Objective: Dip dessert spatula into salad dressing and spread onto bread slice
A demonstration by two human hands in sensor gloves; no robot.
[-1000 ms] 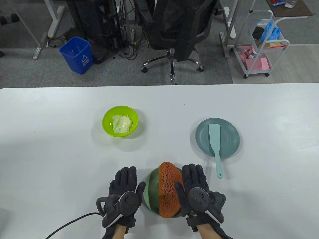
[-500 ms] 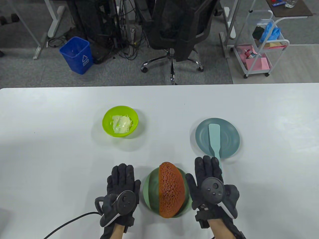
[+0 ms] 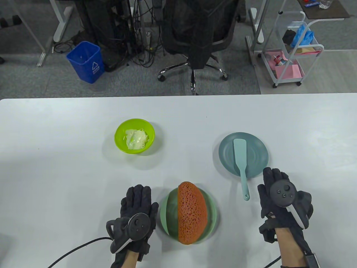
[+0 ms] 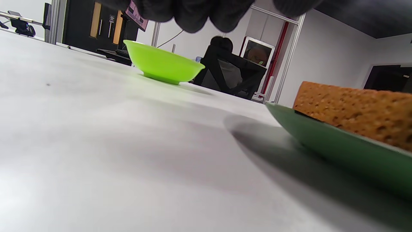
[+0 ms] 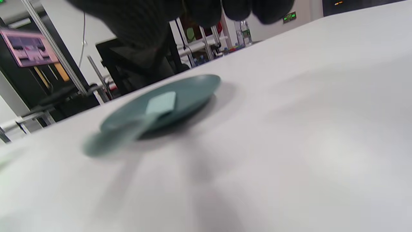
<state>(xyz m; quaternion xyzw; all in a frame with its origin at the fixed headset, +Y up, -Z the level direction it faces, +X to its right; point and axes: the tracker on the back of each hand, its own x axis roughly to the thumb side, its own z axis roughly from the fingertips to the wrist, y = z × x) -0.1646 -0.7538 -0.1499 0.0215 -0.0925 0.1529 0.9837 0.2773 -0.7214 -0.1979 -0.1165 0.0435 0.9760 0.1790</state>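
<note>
A brown bread slice [image 3: 191, 212] lies on a green plate [image 3: 166, 213] near the table's front; it also shows in the left wrist view [image 4: 357, 111]. A lime bowl [image 3: 134, 135] of pale salad dressing [image 3: 135, 138] stands at the back left. A pale teal spatula [image 3: 241, 164] lies with its blade on a grey-blue plate [image 3: 259, 156] and its handle on the table. My left hand [image 3: 136, 206] rests flat and empty left of the green plate. My right hand [image 3: 276, 192] is open and empty, just right of the spatula's handle.
The white table [image 3: 69, 173] spreads wide around the dishes. A black cable [image 3: 75, 249] trails from my left wrist to the front edge. Beyond the far edge stand an office chair [image 3: 195, 33], a blue bin [image 3: 85, 61] and a cart [image 3: 292, 50].
My right hand has moved from beside the bread plate out to the right, past the spatula's handle. My left hand has shifted slightly left. The dishes have not moved.
</note>
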